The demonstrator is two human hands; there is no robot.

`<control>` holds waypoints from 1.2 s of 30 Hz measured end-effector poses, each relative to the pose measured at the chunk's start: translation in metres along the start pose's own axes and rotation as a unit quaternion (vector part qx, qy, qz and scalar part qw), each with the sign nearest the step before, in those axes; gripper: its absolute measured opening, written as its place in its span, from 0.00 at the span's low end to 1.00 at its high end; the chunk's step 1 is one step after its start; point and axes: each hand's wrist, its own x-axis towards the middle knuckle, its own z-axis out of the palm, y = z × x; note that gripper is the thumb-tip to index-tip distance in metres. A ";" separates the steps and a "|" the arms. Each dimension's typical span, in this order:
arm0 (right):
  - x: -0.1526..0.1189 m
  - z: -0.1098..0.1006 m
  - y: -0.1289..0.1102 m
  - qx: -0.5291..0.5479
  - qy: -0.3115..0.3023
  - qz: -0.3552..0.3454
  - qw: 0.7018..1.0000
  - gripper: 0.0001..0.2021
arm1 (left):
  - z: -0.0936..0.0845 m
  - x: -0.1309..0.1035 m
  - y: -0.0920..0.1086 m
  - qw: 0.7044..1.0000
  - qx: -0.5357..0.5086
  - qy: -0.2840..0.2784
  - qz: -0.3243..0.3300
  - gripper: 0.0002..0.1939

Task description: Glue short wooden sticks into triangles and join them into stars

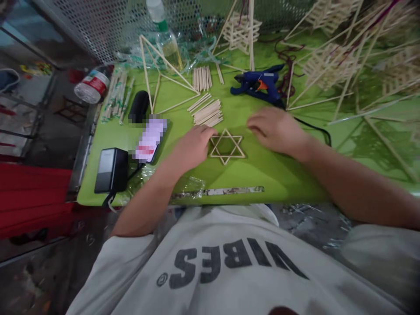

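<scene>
While both hands reach over the bright green tabletop (278, 177), a flat six-pointed star of thin pale wooden sticks (227, 156) lies between them, one point toward the person's body and the opposite one away. It spans about as much across as along, so no clear long axis shows. The left hand (193, 146) is nearer: its bent thumb and fingers come to the star's upper left point, touching it or just beside it; whether they pinch it, I cannot tell. To the star's right and a little beyond it, apart from it, is the right hand (275, 129), fingers loosely curled; whether anything sits inside the curl cannot be made out.

Just past the star lies a bundle of short pale wooden sticks (209, 113), with a second, more upright bundle of like sticks (202, 78) farther off. Beyond the right hand rests a dark blue glue gun with an orange trigger (254, 78). A worn narrow metallic strip (233, 191) lies along the near edge, and a smartphone with a lit, blurred-out screen (151, 135) lies left of the left hand.
</scene>
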 end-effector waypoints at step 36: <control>0.038 -0.054 0.018 0.187 0.238 0.385 0.872 0.19 | -0.009 -0.008 0.015 0.998 0.063 -0.022 0.010 0.26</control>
